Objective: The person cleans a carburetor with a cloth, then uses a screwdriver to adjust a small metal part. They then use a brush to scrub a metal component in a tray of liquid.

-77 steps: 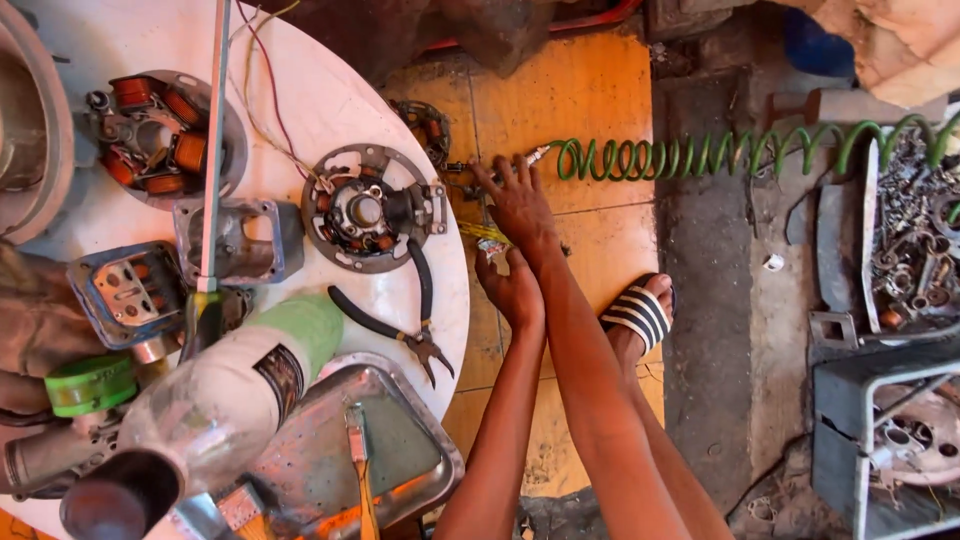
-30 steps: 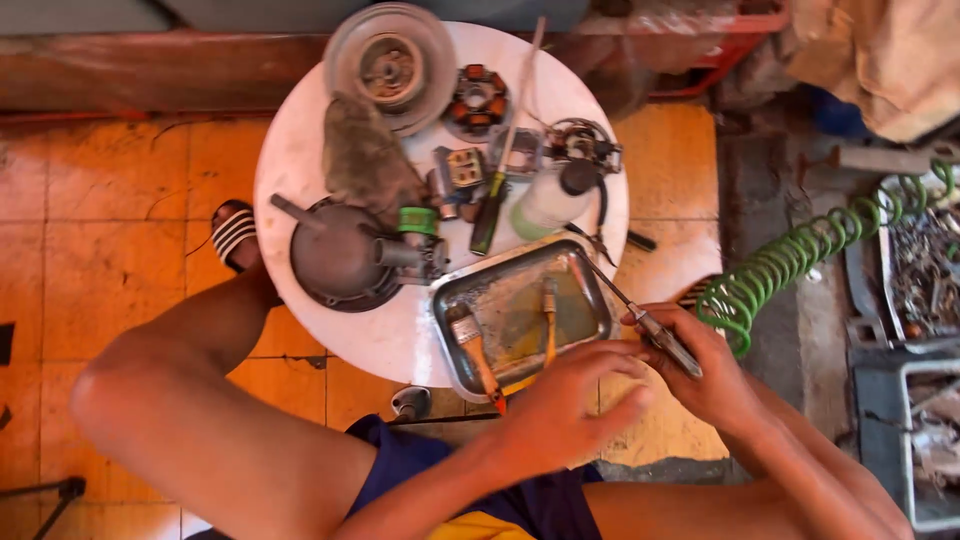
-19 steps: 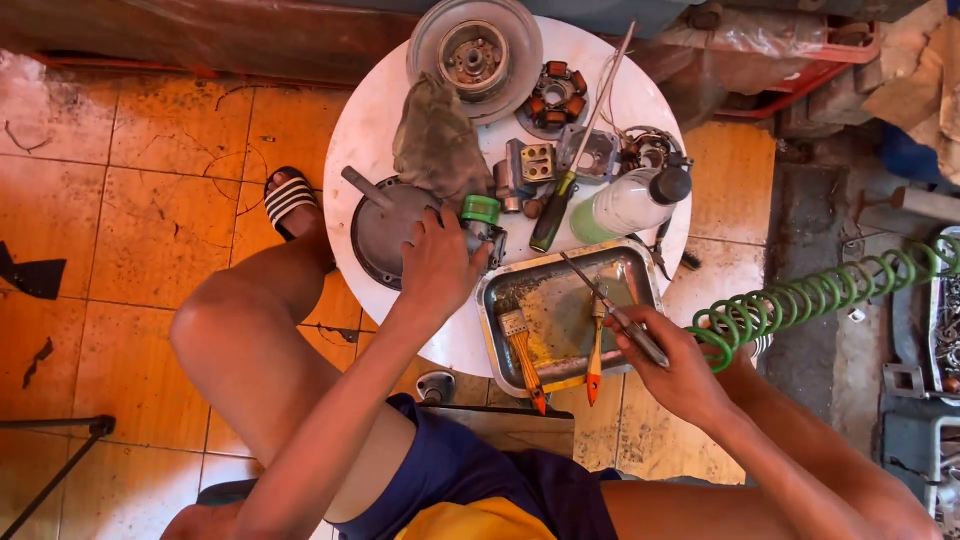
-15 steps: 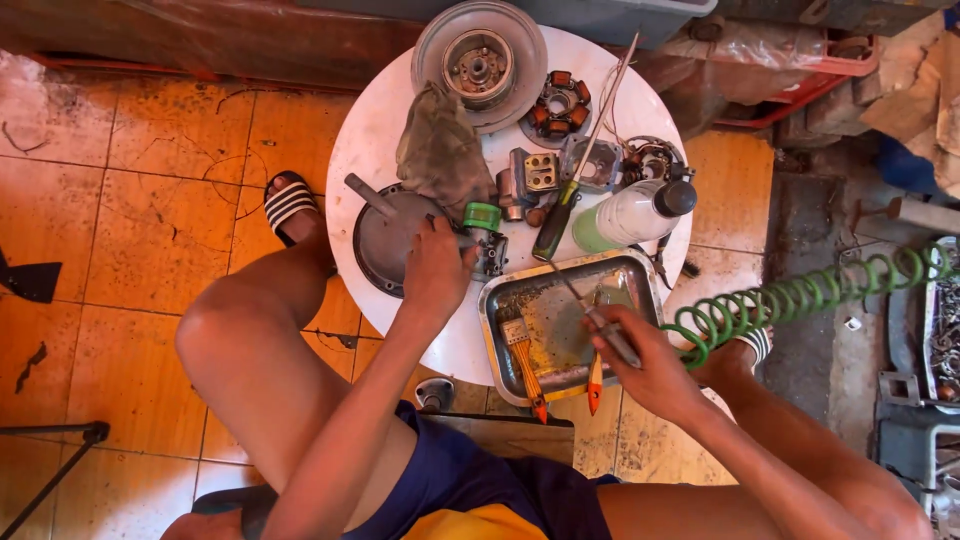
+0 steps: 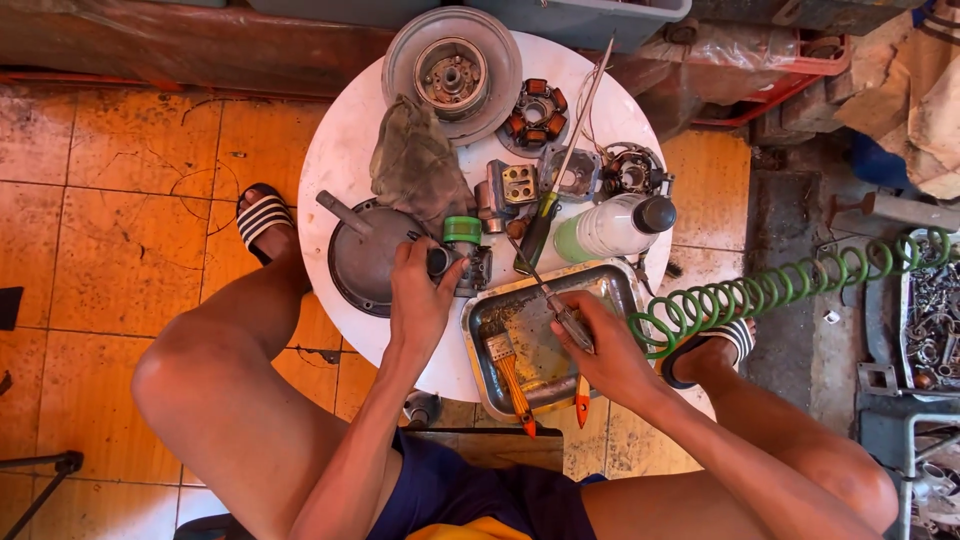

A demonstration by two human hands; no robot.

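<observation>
Orange floor tiles [image 5: 110, 250] surround the round white surface [image 5: 335, 160] in the head view, crowded with parts kept within reach. I see my left hand [image 5: 420, 295], grip clamped on the small grey carburettor [image 5: 462, 262] with its green cap, steadying it beside the dark round cover [image 5: 365, 258]. My right hand [image 5: 605, 350] is closed around the blow gun [image 5: 560, 310] on the green coiled hose [image 5: 740, 300], nozzle aimed toward the carburettor, over the metal tray [image 5: 540, 345] holding two brushes [image 5: 510, 370].

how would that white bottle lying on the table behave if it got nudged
The white bottle lies on its side on the round table, so it would probably roll. It looks like plastic, likely light. The metal tray beside it might stop it.
</observation>
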